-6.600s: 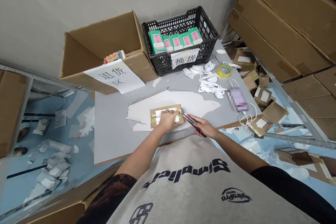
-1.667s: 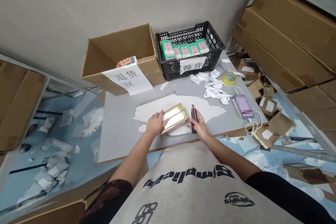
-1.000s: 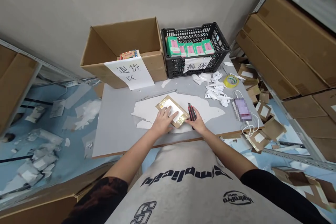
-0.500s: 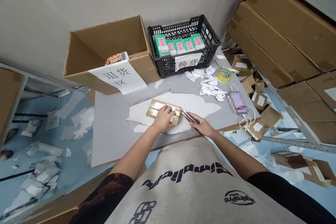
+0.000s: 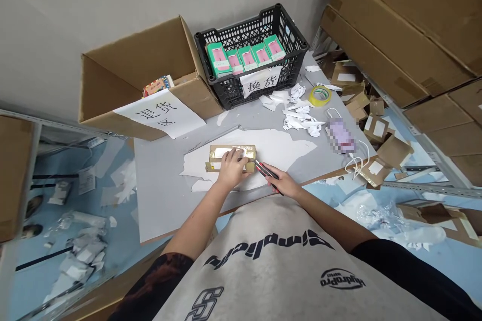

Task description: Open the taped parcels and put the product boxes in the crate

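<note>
1. The work in hand looks like opening a flat, gold-lined cardboard mailer [image 5: 214, 158]. It lies lengthwise on a torn white sheet [image 5: 278, 145], towards the front of the grey tabletop [image 5: 161, 195].
2. The left hand [image 5: 231, 169] sits on the mailer's near side, holding it down. Its fingers rest across the top, pressing rather than clamped around it, though the exact spread is hard to judge from here.
3. The right hand [image 5: 282, 183] is just beside the mailer's right end, its fingers closed around a red-and-black utility knife [image 5: 266, 170]. The knife's tip is at that end, but I cannot tell whether it touches the cardboard (nor can I make out the blade).
4. The step in hand appears to be cutting into the mailer, with the left hand steadying it. The next move calls for a firm hold and for the blade to stay clear of the left fingers.
5. Behind, a black plastic crate [image 5: 241, 30] holds a row of green-and-pink boxes [image 5: 241, 57], with an open cardboard box [image 5: 128, 75] to its left. To the right lie crumpled white paper scraps [image 5: 299, 115] and a roll of yellow tape [image 5: 320, 96] (a pixelated packet [image 5: 341, 136] lies nearby, unreadable).
</note>
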Available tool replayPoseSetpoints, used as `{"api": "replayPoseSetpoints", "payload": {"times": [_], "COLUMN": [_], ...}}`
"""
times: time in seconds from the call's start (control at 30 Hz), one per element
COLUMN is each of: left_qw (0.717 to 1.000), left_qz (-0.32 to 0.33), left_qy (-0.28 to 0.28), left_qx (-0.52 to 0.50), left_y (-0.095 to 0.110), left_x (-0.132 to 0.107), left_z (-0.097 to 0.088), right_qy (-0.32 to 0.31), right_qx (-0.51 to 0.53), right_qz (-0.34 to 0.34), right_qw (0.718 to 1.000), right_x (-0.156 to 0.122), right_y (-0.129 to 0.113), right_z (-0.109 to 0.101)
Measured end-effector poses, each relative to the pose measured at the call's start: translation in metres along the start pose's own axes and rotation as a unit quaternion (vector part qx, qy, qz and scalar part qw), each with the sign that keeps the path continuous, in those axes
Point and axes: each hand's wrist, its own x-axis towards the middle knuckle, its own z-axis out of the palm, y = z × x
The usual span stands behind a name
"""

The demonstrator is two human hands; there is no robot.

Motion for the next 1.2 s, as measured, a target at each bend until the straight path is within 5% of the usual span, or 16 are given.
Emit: {"api": "replayPoseSetpoints", "payload": {"times": [0.2, 0.47, 0.77, 1.2], "left_qw": [1.0, 0.997, 0.98, 0.988], "left_qz": [0.01, 0.02, 0.129, 0.123], "left_qy": [0.02, -0.07, -0.149, -0.088], "left_qx": [-0.019, -0.018, -0.007, -0.033], "left_y": [0.0, -0.033, -0.028, -0.03], "left_x": [-0.009, 0.047, 0.073, 0.067], "left_z": [-0.017, -0.03, -0.034, -0.022], "right_qy": [0.006, 0.056, 0.06, 0.045], "right_qx": [0.017, 0.021, 0.058, 0.111], "right_qz": [-0.016, 0.0, -0.009, -0.013], "right_qw": [1.0, 0.998, 0.996, 0.993], "right_x": [-0.01, -0.002, 0.005, 0.016], "right_y": [-0.003, 0.002, -0.002, -0.003], "right_z": [-0.001, 0.002, 0.008, 0.011]}}
